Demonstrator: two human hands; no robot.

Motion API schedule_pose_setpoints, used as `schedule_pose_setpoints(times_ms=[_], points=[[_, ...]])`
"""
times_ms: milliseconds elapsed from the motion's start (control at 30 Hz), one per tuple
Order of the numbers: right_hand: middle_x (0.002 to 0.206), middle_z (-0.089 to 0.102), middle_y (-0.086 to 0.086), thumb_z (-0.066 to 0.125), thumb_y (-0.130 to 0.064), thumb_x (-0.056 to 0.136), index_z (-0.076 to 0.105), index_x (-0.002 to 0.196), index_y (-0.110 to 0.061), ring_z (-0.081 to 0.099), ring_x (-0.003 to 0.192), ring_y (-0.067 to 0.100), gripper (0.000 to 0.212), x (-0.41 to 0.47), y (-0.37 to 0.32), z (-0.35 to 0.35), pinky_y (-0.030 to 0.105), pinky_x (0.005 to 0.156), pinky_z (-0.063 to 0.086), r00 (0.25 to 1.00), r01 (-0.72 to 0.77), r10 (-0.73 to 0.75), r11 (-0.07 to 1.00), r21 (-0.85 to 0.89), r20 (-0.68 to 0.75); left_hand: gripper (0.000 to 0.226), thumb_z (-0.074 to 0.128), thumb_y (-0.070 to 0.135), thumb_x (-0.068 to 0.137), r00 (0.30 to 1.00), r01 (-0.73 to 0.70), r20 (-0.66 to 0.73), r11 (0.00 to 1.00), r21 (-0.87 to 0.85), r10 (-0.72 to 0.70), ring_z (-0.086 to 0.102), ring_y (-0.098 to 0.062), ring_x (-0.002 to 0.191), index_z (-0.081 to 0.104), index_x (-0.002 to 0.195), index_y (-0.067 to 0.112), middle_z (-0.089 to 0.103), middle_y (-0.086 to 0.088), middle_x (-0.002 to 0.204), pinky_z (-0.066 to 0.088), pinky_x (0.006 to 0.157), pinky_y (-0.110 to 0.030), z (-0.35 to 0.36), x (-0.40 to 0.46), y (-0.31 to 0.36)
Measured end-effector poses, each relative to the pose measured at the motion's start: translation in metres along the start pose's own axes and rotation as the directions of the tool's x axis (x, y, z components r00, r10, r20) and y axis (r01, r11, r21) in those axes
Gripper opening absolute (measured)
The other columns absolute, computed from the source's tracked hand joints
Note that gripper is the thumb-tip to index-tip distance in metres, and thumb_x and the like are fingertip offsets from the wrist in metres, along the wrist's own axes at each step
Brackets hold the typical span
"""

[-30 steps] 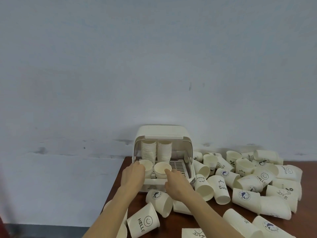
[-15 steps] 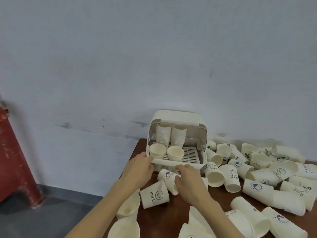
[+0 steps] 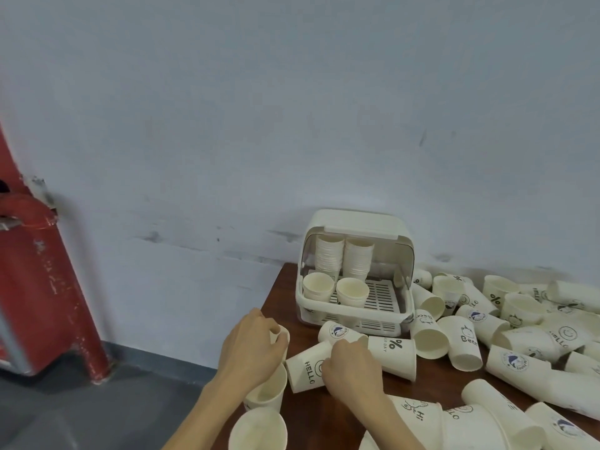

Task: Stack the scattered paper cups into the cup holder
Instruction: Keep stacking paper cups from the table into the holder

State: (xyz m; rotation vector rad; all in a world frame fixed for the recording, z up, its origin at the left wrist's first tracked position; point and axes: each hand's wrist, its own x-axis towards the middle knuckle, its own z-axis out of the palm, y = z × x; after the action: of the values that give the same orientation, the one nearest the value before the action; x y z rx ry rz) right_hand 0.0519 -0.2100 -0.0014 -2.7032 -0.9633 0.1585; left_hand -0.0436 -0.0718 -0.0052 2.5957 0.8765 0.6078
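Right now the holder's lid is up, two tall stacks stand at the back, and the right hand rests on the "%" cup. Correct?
Not quite. The head view shows the right hand on the HELLO cup; the "%" cup lies beside it. The holder has its lid up, with two stacks at the back.

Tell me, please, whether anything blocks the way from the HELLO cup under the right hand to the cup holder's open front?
Yes. A blue-logo cup lies on its side between the HELLO cup and the cup holder, right before its front edge. The right hand would probably need to lift over it.
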Motion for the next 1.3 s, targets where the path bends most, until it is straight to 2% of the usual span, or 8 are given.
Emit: schedule_pose_setpoints(times_ms=[167, 300, 367, 433, 600, 833, 1100, 1300], points=[[0.074, 0.024, -0.003, 0.043, -0.022, 0.093, 0.050, 0.095, -0.017, 0.045, 0.119, 0.029, 0.008, 0.001, -0.002, 0.002, 0.031, 0.081, 0.046, 1.000, -0.024, 0.023, 0.995, 0.093, 0.012, 0.033, 0.053, 0.041, 0.083, 0.996, 0.082, 0.042, 0.995, 0.052, -0.084, 0.057, -0.013, 0.078, 0.069, 0.075, 0.014, 0.057, 0.003, 0.089, 0.050, 0.067, -0.030, 0.003, 0.003, 0.006], [0.074, 0.036, -0.001, 0.041, -0.018, 0.088, 0.041, 0.077, -0.019, 0.040, 0.113, 0.028, 0.011, 0.007, -0.001, 0.007, 0.032, 0.071, 0.038, 0.999, -0.022, 0.017, 0.988, 0.153, 0.034, 0.036, 0.056, 0.031, 0.078, 0.990, 0.072, 0.112, 0.989, 0.127, -0.087, 0.049, -0.019, 0.067, 0.035, 0.052, 0.016, 0.040, 0.004, 0.066, 0.038, 0.060, -0.030, 0.001, 0.006, 0.013], [0.072, 0.040, 0.001, 0.040, -0.019, 0.087, 0.034, 0.065, -0.021, 0.042, 0.102, 0.029, 0.023, 0.009, 0.000, 0.009, 0.032, 0.071, 0.034, 1.000, -0.018, 0.016, 0.990, 0.143, 0.018, 0.039, 0.057, 0.025, 0.075, 0.986, 0.068, 0.143, 0.985, 0.157, -0.091, 0.055, -0.028, 0.073, 0.026, 0.053, 0.018, 0.035, 0.000, 0.059, 0.039, 0.062, -0.034, 0.000, 0.008, 0.017], [0.076, 0.049, 0.003, 0.040, -0.020, 0.085, 0.036, 0.062, -0.021, 0.046, 0.094, 0.029, 0.024, 0.010, 0.001, 0.007, 0.034, 0.073, 0.038, 1.000, 0.005, -0.002, 0.990, 0.139, -0.023, 0.039, 0.058, 0.021, 0.075, 0.983, 0.065, 0.159, 0.981, 0.182, -0.095, 0.060, -0.029, 0.080, 0.026, 0.053, 0.018, 0.052, -0.010, 0.067, 0.045, 0.068, -0.036, -0.001, 0.009, 0.021], [0.094, 0.066, 0.000, 0.044, -0.022, 0.085, 0.063, 0.084, -0.016, 0.059, 0.094, 0.022, 0.021, 0.010, 0.003, -0.002, 0.038, 0.087, 0.047, 0.986, 0.096, -0.071, 0.981, 0.166, -0.148, 0.035, 0.059, 0.017, 0.079, 0.988, 0.052, 0.125, 0.967, 0.251, -0.085, 0.054, -0.020, 0.074, 0.032, 0.057, 0.019, 0.059, -0.004, 0.077, 0.043, 0.072, -0.030, 0.000, 0.014, 0.023], [0.094, 0.071, 0.000, 0.049, -0.026, 0.087, 0.066, 0.090, -0.018, 0.065, 0.089, 0.017, 0.019, 0.010, 0.005, -0.016, 0.030, 0.068, 0.052, 0.978, 0.113, -0.059, 0.956, 0.270, -0.201, 0.023, 0.053, 0.010, 0.082, 0.993, 0.013, 0.107, 0.954, 0.299, -0.047, 0.058, -0.022, 0.087, 0.039, 0.065, 0.017, 0.064, -0.006, 0.091, 0.037, 0.075, -0.028, 0.000, 0.016, 0.027], [0.063, 0.066, 0.000, 0.051, -0.020, 0.086, 0.068, 0.080, -0.016, 0.061, 0.062, 0.016, 0.019, 0.051, 0.018, -0.068, 0.032, 0.061, 0.051, 0.920, 0.121, -0.010, 0.958, 0.259, -0.392, 0.028, 0.054, 0.016, 0.088, 0.999, -0.045, 0.001, 0.965, 0.257, 0.046, 0.051, -0.016, 0.088, 0.040, 0.064, 0.021, 0.057, 0.002, 0.091, 0.034, 0.079, -0.024, -0.001, 0.018, 0.029], [0.078, 0.070, 0.004, 0.043, -0.023, 0.094, 0.066, 0.091, -0.016, 0.063, 0.073, 0.027, 0.025, 0.106, 0.042, -0.074, 0.037, 0.063, 0.050, 0.847, 0.114, -0.023, 0.984, 0.140, -0.531, 0.021, 0.052, 0.020, 0.091, 0.995, -0.087, -0.031, 0.970, 0.227, 0.097, 0.041, -0.012, 0.080, 0.056, 0.071, 0.023, 0.059, 0.003, 0.089, 0.026, 0.074, -0.021, -0.006, 0.020, 0.033]])
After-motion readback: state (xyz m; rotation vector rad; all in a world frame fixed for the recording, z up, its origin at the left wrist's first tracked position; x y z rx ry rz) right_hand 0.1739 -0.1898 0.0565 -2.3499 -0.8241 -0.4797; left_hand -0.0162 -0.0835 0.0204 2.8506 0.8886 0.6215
